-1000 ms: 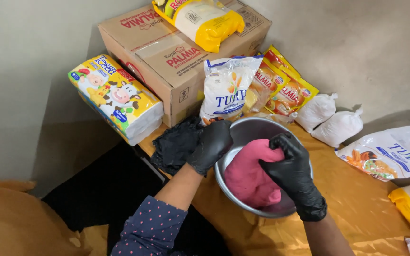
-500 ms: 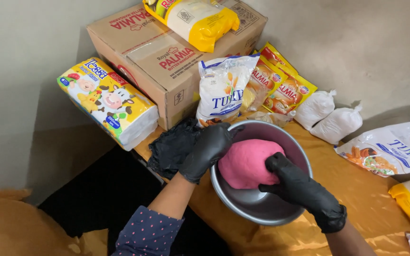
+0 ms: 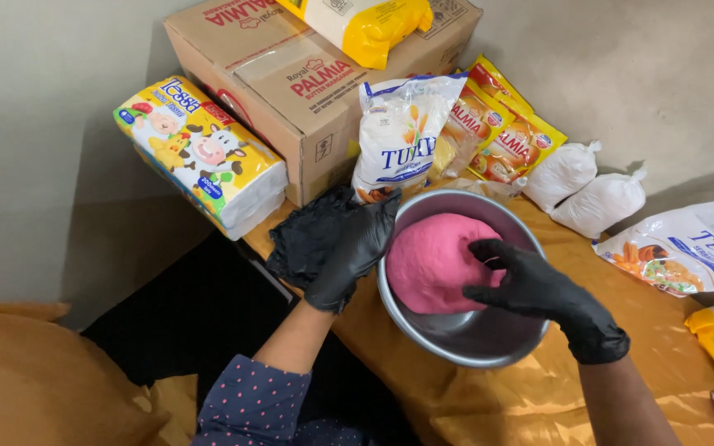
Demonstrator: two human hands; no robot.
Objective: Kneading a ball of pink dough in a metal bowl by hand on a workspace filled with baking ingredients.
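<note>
A ball of pink dough lies in a round metal bowl on a golden cloth. My right hand, in a black glove, presses on the dough's right side with fingers spread. Also gloved in black, my left hand grips the bowl's left rim and steadies it. A heap of black gloves lies just left of that hand.
Behind the bowl stand a cardboard box with a yellow packet on top, a white flour bag, yellow margarine packs and two white sacks. A tissue pack lies left; more bags lie right.
The dough has been turned and rounded toward the bowl's far left. My right hand moved from on top of it to its right side. My left hand stayed on the rim.
</note>
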